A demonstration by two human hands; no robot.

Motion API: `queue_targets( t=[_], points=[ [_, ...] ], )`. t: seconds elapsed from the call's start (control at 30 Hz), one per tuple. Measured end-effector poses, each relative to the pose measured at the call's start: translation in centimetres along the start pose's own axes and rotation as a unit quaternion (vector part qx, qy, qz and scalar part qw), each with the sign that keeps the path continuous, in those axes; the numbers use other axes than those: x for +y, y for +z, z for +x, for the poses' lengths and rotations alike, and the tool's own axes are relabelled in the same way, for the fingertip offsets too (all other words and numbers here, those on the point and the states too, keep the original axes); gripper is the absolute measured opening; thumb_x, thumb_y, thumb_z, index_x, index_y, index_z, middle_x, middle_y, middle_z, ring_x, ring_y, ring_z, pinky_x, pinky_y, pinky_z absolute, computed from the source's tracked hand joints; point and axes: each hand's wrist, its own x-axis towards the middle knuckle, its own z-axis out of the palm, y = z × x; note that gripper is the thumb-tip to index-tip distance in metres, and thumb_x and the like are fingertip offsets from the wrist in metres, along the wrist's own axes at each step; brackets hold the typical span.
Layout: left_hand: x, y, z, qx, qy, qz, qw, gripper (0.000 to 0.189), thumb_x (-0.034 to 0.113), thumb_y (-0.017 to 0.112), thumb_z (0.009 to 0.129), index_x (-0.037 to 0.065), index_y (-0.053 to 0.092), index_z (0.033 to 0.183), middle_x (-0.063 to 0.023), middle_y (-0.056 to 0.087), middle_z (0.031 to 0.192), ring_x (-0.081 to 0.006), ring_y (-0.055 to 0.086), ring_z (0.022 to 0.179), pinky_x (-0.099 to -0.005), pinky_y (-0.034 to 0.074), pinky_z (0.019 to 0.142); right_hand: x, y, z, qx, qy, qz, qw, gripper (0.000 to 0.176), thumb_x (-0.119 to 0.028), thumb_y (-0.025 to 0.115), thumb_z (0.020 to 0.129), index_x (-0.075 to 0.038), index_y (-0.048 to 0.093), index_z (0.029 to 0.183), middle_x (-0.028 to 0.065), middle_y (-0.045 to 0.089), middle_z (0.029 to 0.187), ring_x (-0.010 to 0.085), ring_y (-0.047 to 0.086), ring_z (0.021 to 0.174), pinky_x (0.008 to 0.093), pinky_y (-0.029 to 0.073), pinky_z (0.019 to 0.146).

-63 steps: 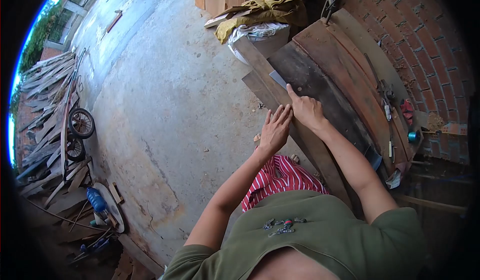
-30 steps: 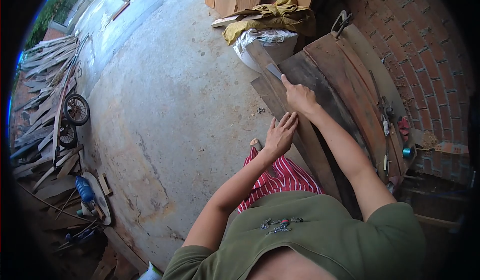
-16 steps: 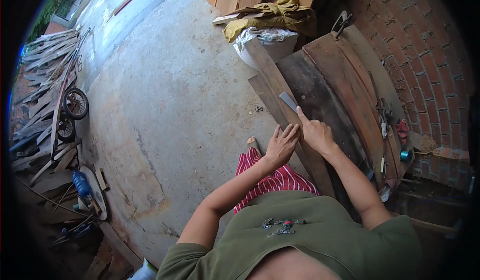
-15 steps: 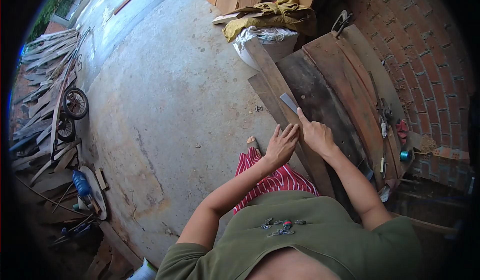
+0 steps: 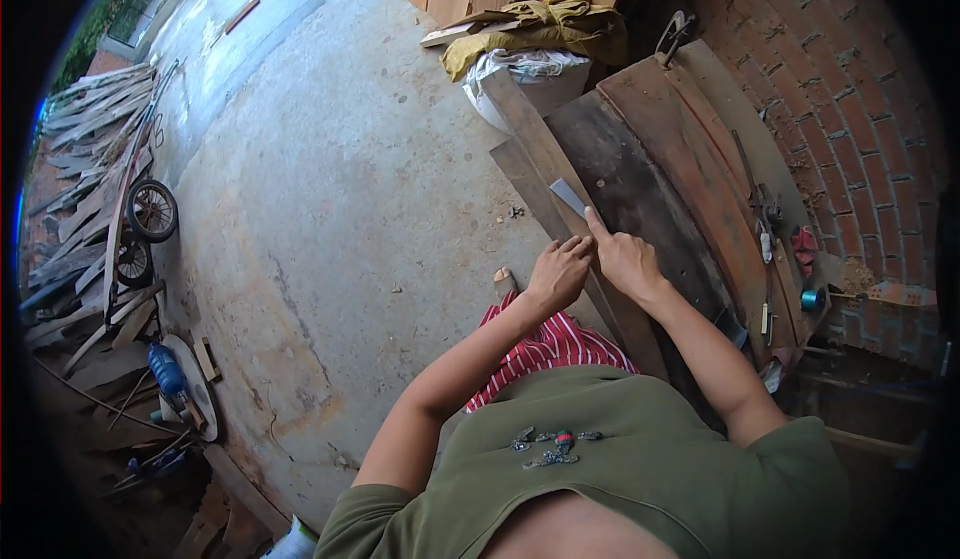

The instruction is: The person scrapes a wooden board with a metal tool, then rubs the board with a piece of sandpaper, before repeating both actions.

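A flat metal blade lies at an angle over a long narrow board on the workbench. My right hand is closed around the near end of this bladed tool, its index finger stretched along the metal; the handle is hidden in the palm. Right beside it, my left hand rests at the board's left edge, fingers bent and pressed together near the right hand. Whether those fingers grip the board cannot be made out. Dark wide planks lie to the right of the board.
A clamp sits at the bench's far end. Hand tools and a teal spool lie at the right, by a brick wall. A white sack stands beyond the board. Wheels and stacked wood are at the left.
The left hand's fingers, stretched out flat on the board before, are now more bent. The blade and right hand appear slightly further up and left, along with a small shift of the whole view.
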Motion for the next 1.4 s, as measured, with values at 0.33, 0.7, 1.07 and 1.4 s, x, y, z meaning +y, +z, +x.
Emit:
queue_targets(
  t=[0.33, 0.7, 1.07, 1.4],
  points=[
    [-0.1, -0.9, 0.1, -0.03, 0.016, 0.028, 0.999, 0.04, 0.017, 0.062, 0.083, 0.002, 0.06, 0.121, -0.0144, 0.055, 0.135, -0.0282, 0.048, 0.131, -0.0457, 0.039, 0.108, -3.4, -0.4, 11.5, 0.079, -0.038, -0.001, 0.996, 0.062, -0.016, 0.048, 0.091, -0.019, 0.034, 0.151, 0.0245, 0.07, 0.088, 0.0436, 0.07, 0.082, 0.0549, 0.056, 0.073],
    [-2.5, -0.8, 0.6, -0.038, -0.012, 0.049, 0.998, 0.061, 0.01, 0.054, 0.084, 0.0, 0.043, 0.143, -0.0173, 0.033, 0.155, -0.0292, 0.031, 0.145, -0.047, 0.033, 0.114, -6.2, -2.3, 18.2, 0.067, -0.028, 0.012, 0.997, 0.06, -0.014, 0.046, 0.092, -0.015, 0.034, 0.151, 0.0245, 0.07, 0.1, 0.0411, 0.07, 0.092, 0.0532, 0.056, 0.079],
    [-2.4, 0.0, 1.3, 0.009, 0.0, 0.07, 0.998, 0.053, 0.011, 0.055, 0.083, -0.006, 0.051, 0.133, -0.02, 0.042, 0.146, -0.0304, 0.04, 0.138, -0.0449, 0.043, 0.105, -5.7, -2.4, 16.5, 0.037, -0.01, 0.037, 0.999, 0.06, -0.019, 0.044, 0.093, -0.019, 0.032, 0.152, 0.0291, 0.068, 0.094, 0.0477, 0.068, 0.09, 0.0581, 0.053, 0.08],
    [-2.5, -0.3, 1.4, 0.005, 0.005, 0.094, 0.996, 0.053, 0.013, 0.055, 0.083, -0.008, 0.051, 0.132, -0.022, 0.043, 0.146, -0.0286, 0.043, 0.135, -0.0378, 0.048, 0.096, -5.6, -3.0, 16.9, 0.054, -0.013, 0.01, 0.998, 0.062, -0.016, 0.046, 0.092, -0.018, 0.032, 0.152, 0.0264, 0.07, 0.094, 0.0436, 0.07, 0.088, 0.0559, 0.055, 0.077]
  ],
)
